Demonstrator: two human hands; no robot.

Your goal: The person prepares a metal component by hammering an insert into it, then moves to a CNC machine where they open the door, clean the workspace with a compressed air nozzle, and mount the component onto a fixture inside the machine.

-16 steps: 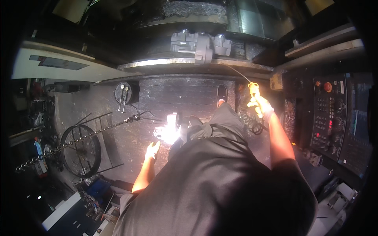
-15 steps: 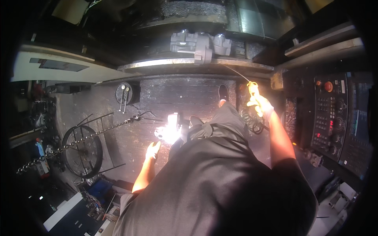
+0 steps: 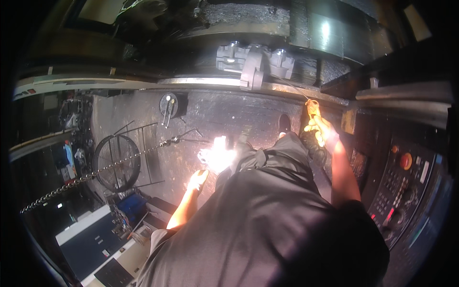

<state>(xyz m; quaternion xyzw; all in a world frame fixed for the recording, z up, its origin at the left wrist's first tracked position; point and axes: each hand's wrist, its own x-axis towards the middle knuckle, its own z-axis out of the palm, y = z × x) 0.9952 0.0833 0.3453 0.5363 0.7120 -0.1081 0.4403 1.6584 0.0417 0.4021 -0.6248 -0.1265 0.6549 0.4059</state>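
Note:
My right hand (image 3: 322,131), in a pale work glove, is closed around the orange-yellow handle of an air blow gun (image 3: 312,106). Its long thin nozzle slants up and left toward the grey metal castings (image 3: 253,67) at the machine's opening. Low on the left, my gloved left hand (image 3: 198,180) hangs with its fingers stretched out, holding nothing. Just beyond it is a metal part (image 3: 217,154), so glaringly lit that its shape is largely lost.
A chain (image 3: 114,165) with a hook crosses the left side above a round black frame (image 3: 117,162). A dark drum (image 3: 173,105) stands near the machine sill. On the right is a control panel (image 3: 397,191) with a red button. My shoe (image 3: 284,123) is below the sill.
The whole view has shifted and turned slightly, so the machine and castings appear farther right. The blow gun's nozzle now reaches closer to the castings. My left hand stays free.

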